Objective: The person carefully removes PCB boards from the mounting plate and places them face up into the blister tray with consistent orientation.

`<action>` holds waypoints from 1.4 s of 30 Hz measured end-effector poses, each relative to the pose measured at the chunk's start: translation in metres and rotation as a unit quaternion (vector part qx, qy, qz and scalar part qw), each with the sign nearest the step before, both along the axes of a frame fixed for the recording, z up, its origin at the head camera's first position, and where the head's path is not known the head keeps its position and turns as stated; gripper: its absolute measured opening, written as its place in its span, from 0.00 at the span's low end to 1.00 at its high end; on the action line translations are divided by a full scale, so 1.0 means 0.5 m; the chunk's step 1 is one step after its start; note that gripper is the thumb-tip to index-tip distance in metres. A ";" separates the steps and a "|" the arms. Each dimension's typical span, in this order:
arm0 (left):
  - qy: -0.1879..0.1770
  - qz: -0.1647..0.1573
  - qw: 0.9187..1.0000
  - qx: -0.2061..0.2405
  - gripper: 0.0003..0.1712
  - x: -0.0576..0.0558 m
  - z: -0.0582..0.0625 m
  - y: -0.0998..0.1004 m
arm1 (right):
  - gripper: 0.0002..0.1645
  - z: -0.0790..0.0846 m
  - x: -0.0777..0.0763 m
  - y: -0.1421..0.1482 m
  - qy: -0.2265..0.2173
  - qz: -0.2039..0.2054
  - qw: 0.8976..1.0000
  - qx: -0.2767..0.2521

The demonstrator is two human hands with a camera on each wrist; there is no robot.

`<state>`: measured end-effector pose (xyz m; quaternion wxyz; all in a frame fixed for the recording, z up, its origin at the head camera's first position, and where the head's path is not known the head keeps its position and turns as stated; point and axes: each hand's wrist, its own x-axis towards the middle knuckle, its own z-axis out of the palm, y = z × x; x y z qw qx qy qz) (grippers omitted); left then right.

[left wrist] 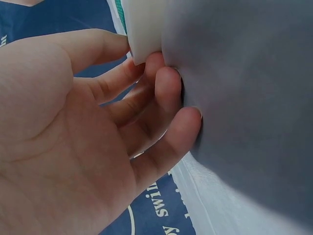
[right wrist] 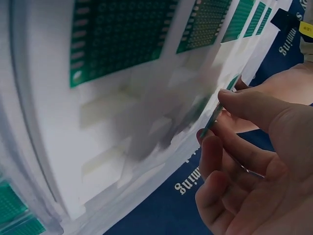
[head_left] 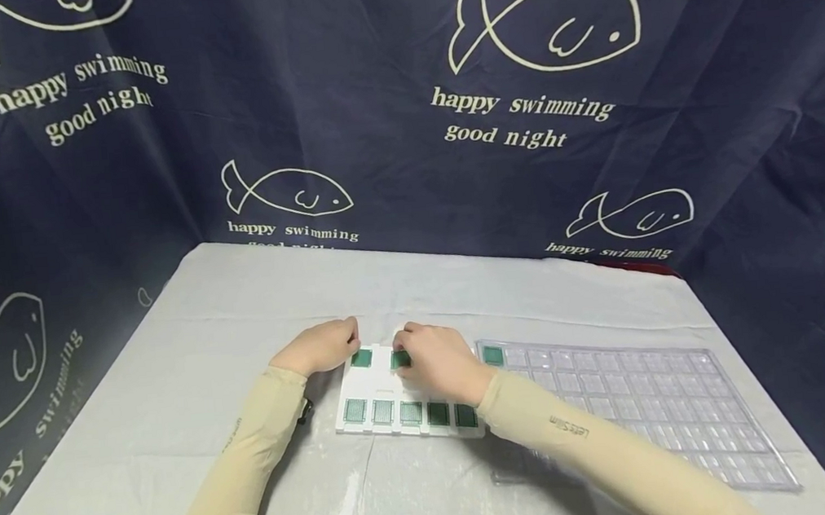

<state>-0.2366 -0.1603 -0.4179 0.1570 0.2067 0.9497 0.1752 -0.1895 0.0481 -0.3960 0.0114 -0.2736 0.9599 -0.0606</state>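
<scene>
A white tray (head_left: pixel 386 378) with recessed slots lies on the table, carrying green perforated circuit boards. Several boards fill its near row, such as the middle circuit board (head_left: pixel 411 413). Another circuit board (head_left: pixel 362 358) sits at the far left slot. My left hand (head_left: pixel 320 347) grips the tray's far left corner, thumb on its side and fingertips curled at its edge (left wrist: pixel 144 29). Between thumb and fingers, my right hand (head_left: pixel 440 361) pinches a circuit board (right wrist: pixel 210 120), tilted over the far row. In the head view the right hand covers the far row's right part.
Right of the white tray lies a clear plastic compartment tray (head_left: pixel 615 383), partly under the right forearm. One circuit board (head_left: pixel 493 355) sits in its far left compartment. A white cloth (head_left: pixel 261 295) covers the table, and a dark blue printed curtain (head_left: pixel 386 129) hangs around it.
</scene>
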 end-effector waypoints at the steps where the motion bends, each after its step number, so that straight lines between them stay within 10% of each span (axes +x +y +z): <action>1: 0.000 0.000 1.000 0.001 0.07 0.000 0.001 0.000 | 0.18 0.001 0.001 0.002 0.002 0.000 1.000 0.000; 42: -0.006 0.001 1.000 0.010 0.08 0.003 0.007 -0.001 | 0.18 0.012 0.103 0.153 0.042 -0.055 0.997 -0.031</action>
